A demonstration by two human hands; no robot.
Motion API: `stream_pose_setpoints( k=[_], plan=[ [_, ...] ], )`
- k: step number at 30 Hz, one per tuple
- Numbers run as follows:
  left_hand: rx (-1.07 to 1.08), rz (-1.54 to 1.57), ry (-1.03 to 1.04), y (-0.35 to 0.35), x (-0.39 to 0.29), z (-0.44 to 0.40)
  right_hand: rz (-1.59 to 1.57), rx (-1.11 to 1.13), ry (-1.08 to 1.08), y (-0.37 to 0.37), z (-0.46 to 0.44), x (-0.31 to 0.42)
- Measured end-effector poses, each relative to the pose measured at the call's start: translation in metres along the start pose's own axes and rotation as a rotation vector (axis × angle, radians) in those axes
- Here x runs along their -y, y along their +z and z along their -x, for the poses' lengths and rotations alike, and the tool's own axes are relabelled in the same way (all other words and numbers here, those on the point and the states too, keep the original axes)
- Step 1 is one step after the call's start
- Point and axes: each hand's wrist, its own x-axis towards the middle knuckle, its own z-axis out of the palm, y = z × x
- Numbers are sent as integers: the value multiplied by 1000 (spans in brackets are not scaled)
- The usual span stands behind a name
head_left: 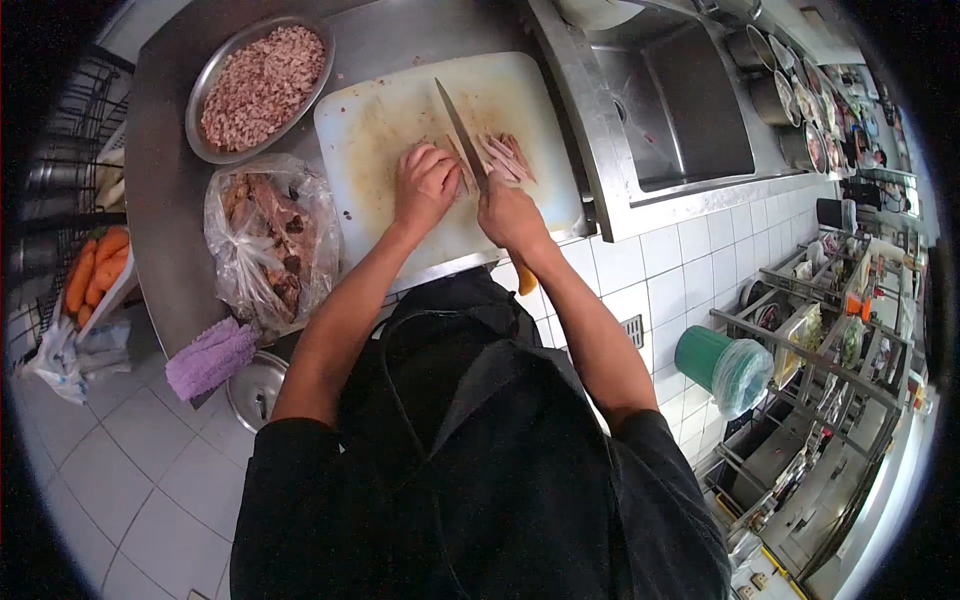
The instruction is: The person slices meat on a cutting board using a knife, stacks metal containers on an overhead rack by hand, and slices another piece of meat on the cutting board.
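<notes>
A knife is in my right hand, its blade slanting up and left across a stained white cutting board. Curled fingers of my left hand press on a piece of meat just left of the blade. That piece is mostly hidden under the hand and behind the knife. Right of the blade lie several thin strips of cut meat. A metal bowl of finely diced meat stands beyond the board's left side. Below it sits a clear plastic bag with browned meat pieces inside.
A steel sink adjoins the counter on the right. A purple cloth hangs at the counter's left corner, near a metal lid. Carrots are at far left. A green bin and metal shelving stand at right.
</notes>
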Motion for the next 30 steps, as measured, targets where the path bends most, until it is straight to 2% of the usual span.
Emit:
stream_pose_setpoints(
  k=[7, 24, 30],
  plan=[
    [45, 24, -71, -1, 3, 4, 37, 39, 28, 10, -10, 7],
    [149, 27, -65, 0, 3, 3, 25, 77, 75, 18, -13, 9],
    [139, 2, -50, 3, 4, 3, 12, -24, 9, 21, -38, 9]
  ],
)
